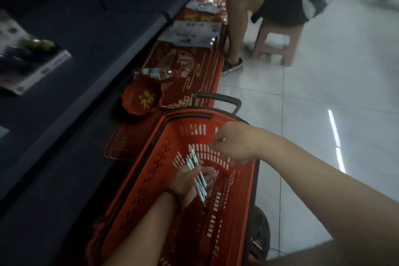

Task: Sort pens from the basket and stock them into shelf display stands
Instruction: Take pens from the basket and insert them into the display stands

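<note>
Bare forearms; perhaps dark left wristband (170,192)

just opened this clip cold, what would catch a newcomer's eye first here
The red shopping basket fills the lower centre, and inside it the left hand grips a bunch of light blue pens. The right hand hovers above them with fingers curled. Beyond the basket, a red bowl with a gold character sits beside a lying water bottle.

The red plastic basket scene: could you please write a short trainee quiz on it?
1. True or false: the left hand holds a bunch of pale blue pens inside the red slotted plastic basket.
2. What lies beside the red scalloped bowl? A) clear plastic bottle B) scissors
3. The right hand hovers over the basket's far ____.

Key: 1 true; 2 A; 3 end.
</note>
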The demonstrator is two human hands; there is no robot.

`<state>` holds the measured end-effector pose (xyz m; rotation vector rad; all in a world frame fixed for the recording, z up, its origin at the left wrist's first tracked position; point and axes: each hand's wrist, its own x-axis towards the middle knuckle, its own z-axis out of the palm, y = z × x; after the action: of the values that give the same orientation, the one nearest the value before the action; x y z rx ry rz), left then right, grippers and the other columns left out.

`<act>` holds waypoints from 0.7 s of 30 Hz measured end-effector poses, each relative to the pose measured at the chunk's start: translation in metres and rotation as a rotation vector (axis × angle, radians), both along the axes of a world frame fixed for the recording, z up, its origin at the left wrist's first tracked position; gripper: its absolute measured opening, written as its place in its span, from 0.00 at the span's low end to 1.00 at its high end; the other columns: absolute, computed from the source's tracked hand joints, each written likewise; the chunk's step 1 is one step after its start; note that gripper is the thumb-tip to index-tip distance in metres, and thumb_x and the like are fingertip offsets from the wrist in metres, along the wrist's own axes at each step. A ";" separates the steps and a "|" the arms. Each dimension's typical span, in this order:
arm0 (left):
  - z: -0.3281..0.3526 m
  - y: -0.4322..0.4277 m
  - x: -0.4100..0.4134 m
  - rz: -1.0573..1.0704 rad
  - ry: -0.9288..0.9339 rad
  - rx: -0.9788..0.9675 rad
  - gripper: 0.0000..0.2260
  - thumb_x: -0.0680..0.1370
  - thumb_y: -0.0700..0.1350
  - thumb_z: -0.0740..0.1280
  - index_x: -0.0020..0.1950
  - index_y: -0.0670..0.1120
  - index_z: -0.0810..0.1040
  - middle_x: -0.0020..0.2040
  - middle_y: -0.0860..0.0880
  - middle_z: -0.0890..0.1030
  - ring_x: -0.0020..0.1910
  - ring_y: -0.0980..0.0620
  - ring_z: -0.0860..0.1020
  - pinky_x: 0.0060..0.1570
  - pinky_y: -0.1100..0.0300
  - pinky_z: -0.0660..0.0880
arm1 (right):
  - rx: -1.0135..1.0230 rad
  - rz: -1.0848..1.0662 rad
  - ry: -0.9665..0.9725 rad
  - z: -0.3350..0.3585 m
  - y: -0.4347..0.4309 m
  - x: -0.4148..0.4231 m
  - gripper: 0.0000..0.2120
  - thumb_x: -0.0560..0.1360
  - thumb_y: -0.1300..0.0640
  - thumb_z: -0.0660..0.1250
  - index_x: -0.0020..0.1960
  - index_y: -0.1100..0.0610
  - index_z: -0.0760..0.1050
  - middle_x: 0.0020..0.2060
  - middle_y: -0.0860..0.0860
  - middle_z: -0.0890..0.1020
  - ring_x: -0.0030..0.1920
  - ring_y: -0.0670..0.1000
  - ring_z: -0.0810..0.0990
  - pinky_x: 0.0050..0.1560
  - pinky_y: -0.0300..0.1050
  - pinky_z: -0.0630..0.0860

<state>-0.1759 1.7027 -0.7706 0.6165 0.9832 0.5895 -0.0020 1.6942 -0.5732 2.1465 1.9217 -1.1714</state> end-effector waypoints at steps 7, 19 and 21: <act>0.120 -0.012 -0.044 0.115 -0.094 0.071 0.06 0.84 0.38 0.60 0.52 0.45 0.75 0.59 0.42 0.84 0.51 0.44 0.85 0.53 0.49 0.77 | 0.152 0.078 -0.013 0.023 -0.020 -0.039 0.22 0.77 0.37 0.69 0.42 0.56 0.86 0.34 0.54 0.86 0.36 0.53 0.85 0.39 0.47 0.81; 0.224 -0.060 -0.173 0.180 -0.042 0.342 0.07 0.83 0.43 0.62 0.60 0.42 0.71 0.68 0.45 0.79 0.67 0.41 0.76 0.73 0.40 0.66 | 0.330 0.251 0.589 0.032 -0.035 -0.163 0.12 0.82 0.55 0.69 0.42 0.61 0.80 0.30 0.49 0.79 0.29 0.45 0.79 0.33 0.40 0.75; 0.232 -0.072 -0.187 0.230 -0.023 0.397 0.07 0.84 0.43 0.61 0.60 0.43 0.72 0.67 0.46 0.80 0.66 0.43 0.78 0.71 0.44 0.70 | 0.353 0.295 0.645 0.033 -0.039 -0.186 0.11 0.82 0.57 0.69 0.43 0.61 0.79 0.29 0.44 0.76 0.28 0.41 0.73 0.32 0.36 0.70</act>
<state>-0.3628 1.6311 -0.5386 0.8505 0.9279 1.0076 -0.1880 1.6554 -0.5398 1.6205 2.7691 -1.7079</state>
